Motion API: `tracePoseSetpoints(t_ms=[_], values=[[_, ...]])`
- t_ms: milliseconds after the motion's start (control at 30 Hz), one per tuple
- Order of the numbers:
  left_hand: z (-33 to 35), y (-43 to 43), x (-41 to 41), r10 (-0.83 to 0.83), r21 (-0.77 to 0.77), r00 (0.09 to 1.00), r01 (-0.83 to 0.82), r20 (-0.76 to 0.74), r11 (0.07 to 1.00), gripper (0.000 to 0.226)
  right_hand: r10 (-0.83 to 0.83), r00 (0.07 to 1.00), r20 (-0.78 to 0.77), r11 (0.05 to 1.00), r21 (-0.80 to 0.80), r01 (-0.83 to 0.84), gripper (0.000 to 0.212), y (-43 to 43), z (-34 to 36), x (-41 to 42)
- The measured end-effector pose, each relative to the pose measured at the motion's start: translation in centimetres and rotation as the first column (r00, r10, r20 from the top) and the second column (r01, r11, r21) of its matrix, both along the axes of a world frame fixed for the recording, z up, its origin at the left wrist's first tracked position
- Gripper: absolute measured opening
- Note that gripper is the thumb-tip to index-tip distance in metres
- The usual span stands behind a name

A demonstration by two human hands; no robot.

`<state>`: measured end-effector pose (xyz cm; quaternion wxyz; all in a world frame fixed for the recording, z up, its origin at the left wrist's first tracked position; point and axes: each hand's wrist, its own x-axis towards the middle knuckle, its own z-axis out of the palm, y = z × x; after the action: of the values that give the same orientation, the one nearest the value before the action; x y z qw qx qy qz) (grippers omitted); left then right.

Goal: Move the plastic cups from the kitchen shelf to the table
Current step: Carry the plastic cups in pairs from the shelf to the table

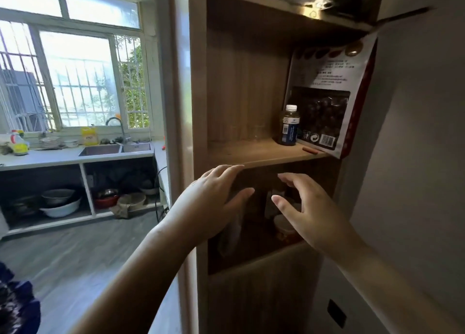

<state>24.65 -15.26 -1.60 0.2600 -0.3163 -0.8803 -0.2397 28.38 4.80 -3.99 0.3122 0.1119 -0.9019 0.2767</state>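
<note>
A tall wooden shelf unit (254, 155) stands in front of me. At the back of its middle board I make out faint clear plastic cups (258, 132), blurred and hard to separate. My left hand (216, 197) is raised just below the front edge of that board, fingers spread and holding nothing. To its right, my right hand (304, 208) hovers at the same height, also spread and empty. Both hands are in front of the lower compartment and apart from the cups.
On the middle board a dark bottle (289, 126) with a white cap stands beside a large snack bag (327, 99). The lower compartment holds a lidded jar (284, 226) and a plastic bag. At left are the kitchen counter, sink (115, 149) and window.
</note>
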Motion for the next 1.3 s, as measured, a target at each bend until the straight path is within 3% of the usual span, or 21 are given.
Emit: tracePoseSetpoints(t_ms=[300,467,633,767,1067,1300], values=[[1.0,6.2,-9.6,0.115,-0.006,0.993,-0.115,-0.022,0.993,0.053,0.156,0.988,0.008,0.988,-0.002,-0.156,0.044,7.0,1.8,-13.5],[2.6,10.4,-17.4,0.181,-0.057,0.983,-0.179,0.029,0.982,0.057,0.187,0.982,0.038,0.982,0.016,-0.188,0.043,11.1,3.8,-22.7],[3.3,13.6,-25.8,0.374,-0.127,0.903,-0.353,0.213,0.927,0.067,0.213,0.97,0.114,0.977,-0.016,-0.213,0.043,12.4,5.9,-32.3],[3.4,14.8,-30.8,0.433,-0.15,0.881,-0.409,0.192,0.9,0.068,0.235,0.96,0.155,0.968,0.048,-0.244,0.045,12.2,6.5,-37.8],[3.6,15.4,-36.1,0.538,-0.243,0.838,-0.505,0.095,0.828,0.06,0.231,0.968,0.104,0.936,0.248,-0.25,0.044,12.2,5.7,-42.9],[3.2,15.5,-37.8,0.565,-0.228,0.819,-0.533,0.104,0.815,0.044,0.247,0.96,0.133,0.925,0.263,-0.274,0.045,12.5,5.5,-44.3]])
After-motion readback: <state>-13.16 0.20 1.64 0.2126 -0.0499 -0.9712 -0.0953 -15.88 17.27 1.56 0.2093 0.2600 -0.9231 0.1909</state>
